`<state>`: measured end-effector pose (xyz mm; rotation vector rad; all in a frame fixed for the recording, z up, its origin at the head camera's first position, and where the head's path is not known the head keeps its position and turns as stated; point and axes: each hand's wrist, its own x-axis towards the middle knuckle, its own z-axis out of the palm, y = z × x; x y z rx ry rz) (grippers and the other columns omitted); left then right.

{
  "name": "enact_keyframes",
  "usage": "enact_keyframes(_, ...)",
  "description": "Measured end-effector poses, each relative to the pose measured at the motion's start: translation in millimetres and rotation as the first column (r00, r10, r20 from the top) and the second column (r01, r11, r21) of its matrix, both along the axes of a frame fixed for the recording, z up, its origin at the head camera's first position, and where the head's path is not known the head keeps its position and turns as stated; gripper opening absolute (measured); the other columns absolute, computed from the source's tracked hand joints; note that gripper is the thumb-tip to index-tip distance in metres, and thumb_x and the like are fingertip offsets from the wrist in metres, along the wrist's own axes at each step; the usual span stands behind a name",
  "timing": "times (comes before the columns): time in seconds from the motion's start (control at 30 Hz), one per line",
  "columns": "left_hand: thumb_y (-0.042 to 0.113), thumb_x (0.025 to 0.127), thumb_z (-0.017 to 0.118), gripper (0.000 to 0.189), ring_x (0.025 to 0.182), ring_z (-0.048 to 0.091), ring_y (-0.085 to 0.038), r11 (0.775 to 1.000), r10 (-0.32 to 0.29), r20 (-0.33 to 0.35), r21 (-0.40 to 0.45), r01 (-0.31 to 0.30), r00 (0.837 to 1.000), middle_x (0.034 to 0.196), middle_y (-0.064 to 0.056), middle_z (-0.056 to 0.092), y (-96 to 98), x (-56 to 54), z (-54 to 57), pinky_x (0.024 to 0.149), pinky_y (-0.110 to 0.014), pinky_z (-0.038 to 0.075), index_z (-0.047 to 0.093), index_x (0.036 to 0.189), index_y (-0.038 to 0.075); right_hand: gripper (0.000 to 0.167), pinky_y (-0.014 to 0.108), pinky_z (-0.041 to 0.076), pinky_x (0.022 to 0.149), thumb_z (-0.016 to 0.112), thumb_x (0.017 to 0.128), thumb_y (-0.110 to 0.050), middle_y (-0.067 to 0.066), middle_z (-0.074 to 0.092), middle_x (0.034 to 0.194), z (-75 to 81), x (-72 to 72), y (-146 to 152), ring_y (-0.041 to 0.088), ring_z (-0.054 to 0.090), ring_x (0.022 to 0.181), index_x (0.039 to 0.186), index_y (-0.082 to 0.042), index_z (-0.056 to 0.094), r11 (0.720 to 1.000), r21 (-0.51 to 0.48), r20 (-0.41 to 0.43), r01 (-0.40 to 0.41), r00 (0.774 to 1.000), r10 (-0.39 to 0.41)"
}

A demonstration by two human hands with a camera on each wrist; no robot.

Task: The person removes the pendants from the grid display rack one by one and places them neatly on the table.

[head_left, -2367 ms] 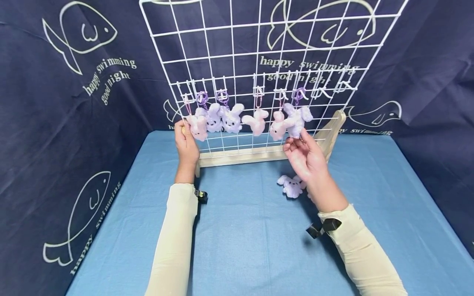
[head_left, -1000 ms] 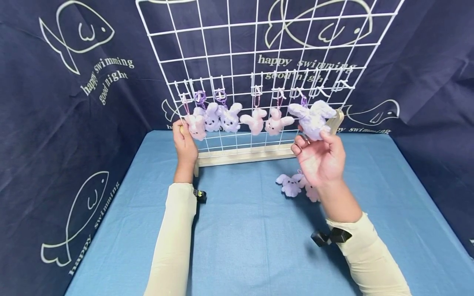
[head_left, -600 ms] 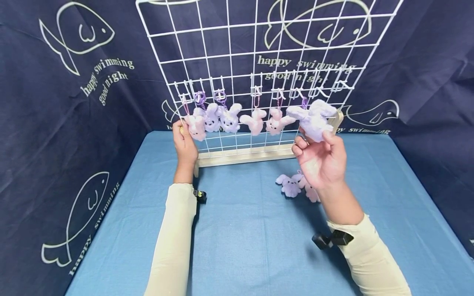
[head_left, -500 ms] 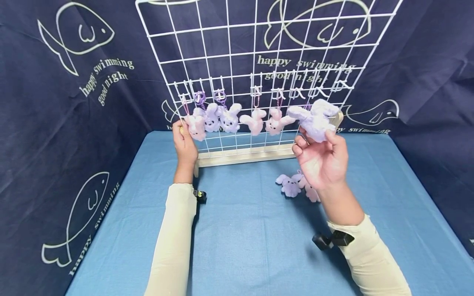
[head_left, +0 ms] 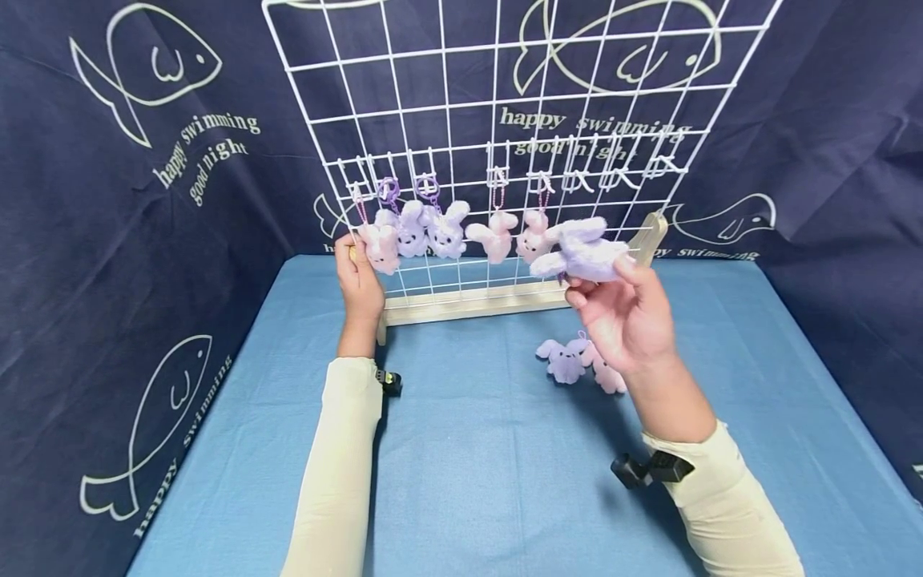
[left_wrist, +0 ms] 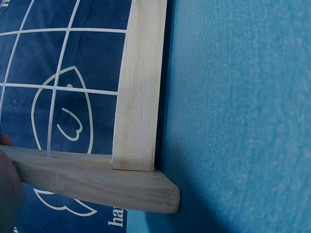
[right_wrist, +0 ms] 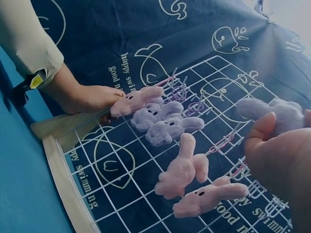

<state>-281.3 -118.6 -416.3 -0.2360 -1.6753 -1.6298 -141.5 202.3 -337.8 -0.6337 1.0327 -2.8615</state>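
While a plain blue cloth covers the surface, navy curtains with pale fish outlines and lettering enclose the back and both sides. Towards the back a white wire grid stands on a wooden base, with five hanging toys, three pink and two lilac. Only the head view shows a lilac bunny and a pink bunny lying together on the surface; the left wrist view gives the corner where the base meets a wooden side piece. Of the hands, the left hand is curled round that side piece. The right hand pinches a lilac plush between thumb and fingers, tipped sideways before the grid's right part; whether it touches the nearest pink toy I cannot tell.
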Motion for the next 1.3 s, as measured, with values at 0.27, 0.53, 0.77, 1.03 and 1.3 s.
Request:
enact_keyframes(0.27,0.007,0.111,0.039,0.024,0.093,0.046,0.0,1.0,-0.006,0.005,0.0,0.006,1.0,0.097,0.012,0.048,-1.0,0.1,0.8,0.08,-0.018,0.038,0.048,0.114,-0.016,0.028,0.022,0.044,0.07,0.043,0.111,-0.013,-0.001,0.074,0.102,-1.2,0.2,-5,0.013,0.058,0.083,0.117,-0.013,0.07,0.957,0.287,0.007,0.042,0.999,-0.046)
enact_keyframes(0.53,0.007,0.112,0.04,0.023,0.092,0.046,0.0,1.0,-0.008,0.009,0.006,0.008,1.0,0.097,0.011,0.047,-1.4,0.7,0.9,0.079,-0.018,0.038,0.048,0.113,-0.014,0.031,0.02,0.055,0.08,0.048,0.108,-0.005,-0.008,0.074,0.096,2.2,1.7,-14,0.006,0.065,0.086,0.103,-0.02,0.075,0.804,0.538,0.025,0.253,0.949,-0.316)
enact_keyframes(0.77,0.007,0.111,0.04,0.024,0.092,0.046,-0.001,1.0,-0.011,0.009,0.006,0.011,1.0,0.097,0.011,0.047,-1.0,2.1,1.4,0.079,-0.018,0.038,0.049,0.114,-0.015,0.016,0.018,0.057,0.082,0.059,0.104,-0.007,-0.015,0.072,0.091,-1.4,-2.4,-11,0.001,0.066,0.085,0.112,-0.01,0.073,0.544,0.767,-0.149,0.339,0.92,-0.363)
enact_keyframes(1.03,0.008,0.112,0.04,0.025,0.09,0.046,-0.001,1.0,-0.014,0.008,0.004,0.014,1.0,0.097,0.011,0.047,-1.2,1.8,1.8,0.077,-0.017,0.038,0.048,0.115,-0.015,0.031,0.018,0.056,0.075,0.068,0.101,-0.015,-0.005,0.067,0.098,-7.2,-5.6,-9,0.006,0.065,0.08,0.128,-0.001,0.07,0.277,0.891,-0.28,0.36,0.915,-0.291)
enact_keyframes(1.3,0.007,0.112,0.039,0.024,0.086,0.045,-0.002,1.0,-0.019,0.017,-0.018,0.019,1.0,0.094,0.011,0.045,-2.8,2.3,1.5,0.074,-0.017,0.038,0.048,0.115,-0.015,0.041,0.026,0.058,0.075,0.07,0.101,-0.027,0.013,0.069,0.123,-17.8,-5.5,-6,0.026,0.07,0.093,0.138,-0.011,0.066,0.11,0.955,-0.252,0.274,0.951,-0.181)
